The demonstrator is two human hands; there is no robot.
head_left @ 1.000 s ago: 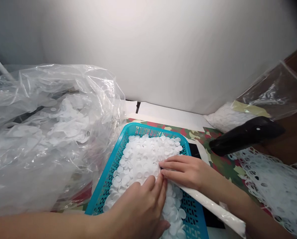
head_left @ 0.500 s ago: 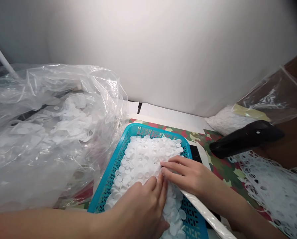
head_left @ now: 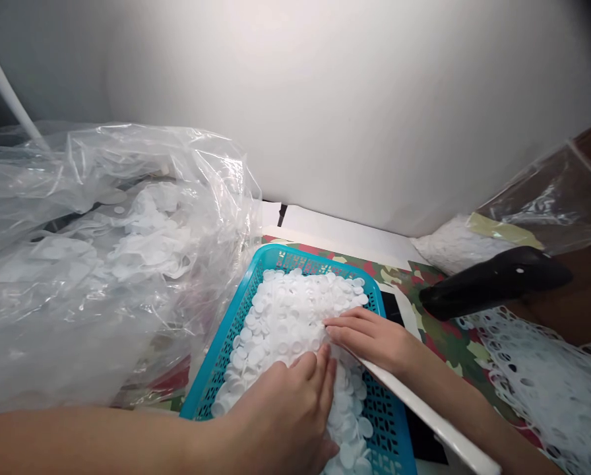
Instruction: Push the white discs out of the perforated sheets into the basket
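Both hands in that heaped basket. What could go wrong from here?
Pressing might push loose white discs over the teal plastic basket, since the pile sits close to its rim by the left hand. Strays could also slip into the slack plastic bag beside it, mixing with the discs inside.

The left hand [head_left: 280, 415] and right hand [head_left: 369, 343] are bare and short-nailed; the left forearm [head_left: 78, 442] and right forearm [head_left: 464, 402] are likewise bare to the frame edge.
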